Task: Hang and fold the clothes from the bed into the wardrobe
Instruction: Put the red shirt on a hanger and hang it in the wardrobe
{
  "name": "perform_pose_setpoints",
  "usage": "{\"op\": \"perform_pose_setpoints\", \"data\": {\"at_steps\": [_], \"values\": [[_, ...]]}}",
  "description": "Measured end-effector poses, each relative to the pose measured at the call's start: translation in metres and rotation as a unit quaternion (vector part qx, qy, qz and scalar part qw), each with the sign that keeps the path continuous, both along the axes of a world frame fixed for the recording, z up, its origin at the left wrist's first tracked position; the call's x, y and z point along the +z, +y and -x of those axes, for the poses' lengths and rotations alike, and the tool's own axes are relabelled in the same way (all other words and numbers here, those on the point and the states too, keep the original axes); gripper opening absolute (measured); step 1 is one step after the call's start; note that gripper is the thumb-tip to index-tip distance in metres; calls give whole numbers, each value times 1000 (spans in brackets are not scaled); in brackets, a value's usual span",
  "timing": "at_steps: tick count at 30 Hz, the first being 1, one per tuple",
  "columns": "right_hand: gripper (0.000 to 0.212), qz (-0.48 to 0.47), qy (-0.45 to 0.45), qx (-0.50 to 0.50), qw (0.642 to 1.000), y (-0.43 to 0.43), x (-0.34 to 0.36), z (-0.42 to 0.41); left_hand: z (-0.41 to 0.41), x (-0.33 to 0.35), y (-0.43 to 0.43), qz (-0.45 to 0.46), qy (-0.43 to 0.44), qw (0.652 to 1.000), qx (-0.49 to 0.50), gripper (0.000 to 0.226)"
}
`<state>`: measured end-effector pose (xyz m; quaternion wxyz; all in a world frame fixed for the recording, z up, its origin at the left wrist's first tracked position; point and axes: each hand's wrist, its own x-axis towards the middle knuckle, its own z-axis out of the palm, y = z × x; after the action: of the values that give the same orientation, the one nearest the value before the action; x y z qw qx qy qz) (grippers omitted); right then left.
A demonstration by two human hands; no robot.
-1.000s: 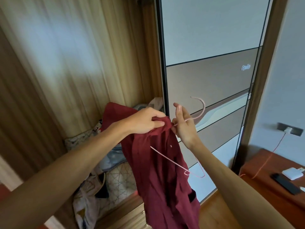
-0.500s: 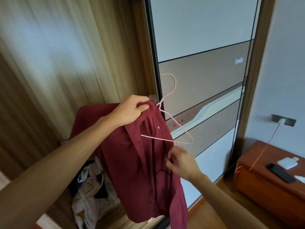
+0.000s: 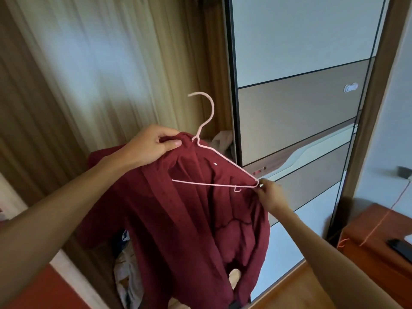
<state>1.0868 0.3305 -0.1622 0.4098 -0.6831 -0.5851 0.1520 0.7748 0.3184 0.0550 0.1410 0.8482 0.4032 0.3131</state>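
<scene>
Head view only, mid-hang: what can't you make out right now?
Head view:
- Hanging rail: above the top edge, not in view.
- Hanger, one arm: hidden under the shirt.
- Clothes pile in the wardrobe: mostly behind the shirt.
- Phone: cut off by the right edge.

Left half of hanger (image 3: 214, 184) under shirt (image 3: 178, 219)

One wide-angle view, worn on the person's head, looks forward and down into the open wardrobe (image 3: 111, 85). It sits close: both forearms (image 3: 55, 208) enter from the lower corners, and the left hand (image 3: 153, 146), right hand (image 3: 270, 195) and maroon shirt (image 3: 178, 219) fill the middle. The sliding door (image 3: 301, 108) leans at right, a wooden cabinet (image 3: 356, 264) at the edge.
</scene>
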Motion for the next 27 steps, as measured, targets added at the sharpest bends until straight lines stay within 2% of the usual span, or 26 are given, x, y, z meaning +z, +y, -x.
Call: {"op": "perform_pose_setpoints", "data": {"at_steps": [2,5,8,16,20,22,23,25,26,27], "values": [[21,-11,1,-18,1000,6,23,-14,14,-4,3,-4,16,1000,21,19],[21,-42,-4,-24,999,9,61,-21,23,-12,5,-13,8,999,49,28],[20,-55,2,-12,998,8,94,-12,23,-21,13,-24,-3,997,78,14],[17,-124,70,141,980,-14,146,65,-15,-40,20,-26,-37,995,93,12],[16,-152,98,240,954,-33,151,105,-30,-42,23,31,-180,978,105,21],[13,-152,37,298,942,-43,150,114,-32,-36,22,50,-266,958,97,12],[3,-130,0,328,936,-47,150,115,-30,-30,21,58,-302,947,97,19],[28,-90,-12,350,932,-48,150,107,-26,-22,19,79,-364,923,93,26],[28,-115,0,336,935,-47,149,100,-22,-19,18,93,-392,911,89,26],[21,-186,13,299,936,-42,148,91,-18,-16,16,107,-413,901,82,26]]}}
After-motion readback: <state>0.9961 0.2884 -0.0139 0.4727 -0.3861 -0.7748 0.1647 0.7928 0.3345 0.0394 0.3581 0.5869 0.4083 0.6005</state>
